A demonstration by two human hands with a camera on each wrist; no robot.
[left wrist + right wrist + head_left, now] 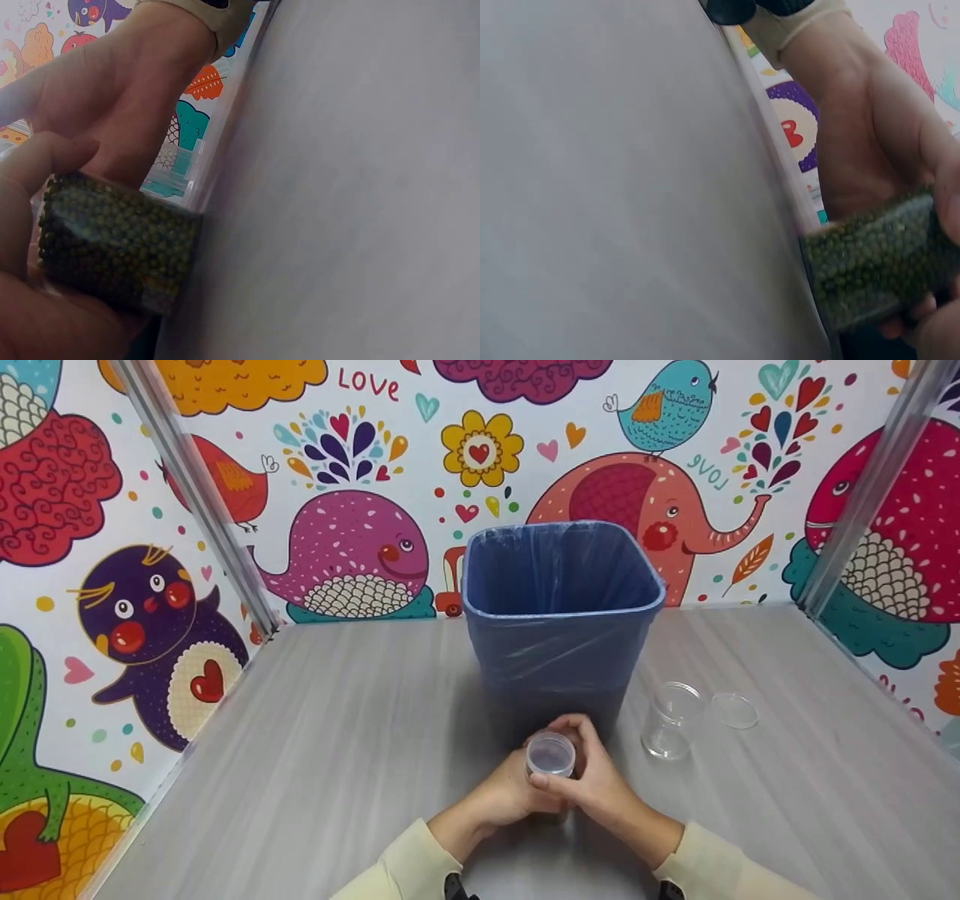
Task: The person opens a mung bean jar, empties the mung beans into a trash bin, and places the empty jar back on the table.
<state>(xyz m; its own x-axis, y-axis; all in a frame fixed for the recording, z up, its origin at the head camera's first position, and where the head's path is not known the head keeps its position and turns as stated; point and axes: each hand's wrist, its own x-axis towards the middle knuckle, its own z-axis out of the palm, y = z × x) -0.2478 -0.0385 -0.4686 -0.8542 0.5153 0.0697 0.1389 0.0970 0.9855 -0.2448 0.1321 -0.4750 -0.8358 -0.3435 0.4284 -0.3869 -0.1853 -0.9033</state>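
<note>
A clear jar of small green beans (pixel 120 244) stands on the table between both hands, close in front of the blue bin. Curled round the jar's side is my left hand (pixel 504 793). My right hand (pixel 604 784) grips the jar's round clear top (pixel 551 754), its thumb on the near rim and its fingers round the far side. The right wrist view also shows the beans (pixel 874 262) through the jar's wall, with its base down at the tabletop. Whether the top is a loose or fastened lid, I cannot tell.
A blue bin (pixel 559 652) with a clear liner stands behind the hands. To its right is an open clear jar (pixel 667 731), with a clear round lid (pixel 735 711) lying flat beside it. Printed cartoon walls enclose the grey table (pixel 337 735) at the back and sides.
</note>
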